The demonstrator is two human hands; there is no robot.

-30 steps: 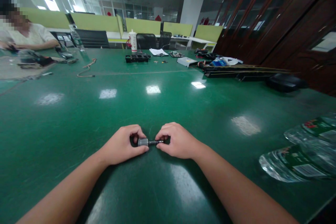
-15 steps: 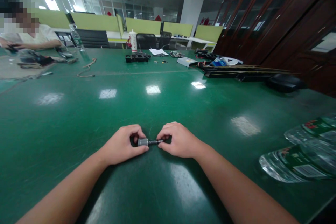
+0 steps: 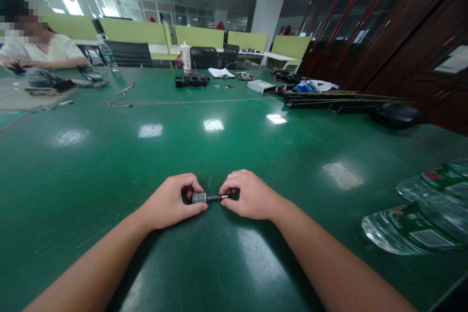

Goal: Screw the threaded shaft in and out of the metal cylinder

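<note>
Near the front of the green table (image 3: 226,141) lies a small metal part (image 3: 199,198), a grey cylinder with a thin dark shaft pointing right. Its exact kind is too small to tell. My left hand (image 3: 175,201) is closed around the cylinder, thumb in front and fingers behind. At the other end, the shaft's ringed tip sits in a pinch between thumb and fingers of my right hand (image 3: 250,195). Both hands rest low at the table surface, and a short stretch of shaft shows between them. Curled fingers hide parts of both ends.
Clear plastic bottles (image 3: 413,226) lie at the right edge. Long black rails (image 3: 321,100), a grey box (image 3: 260,86) and a black housing (image 3: 191,81) sit farther back. A cord (image 3: 122,95) and an upright bottle (image 3: 109,58) are at the left, near a seated person (image 3: 44,51).
My hands and the metal part keep practically the same position. At the far left, the seated person has shifted slightly.
</note>
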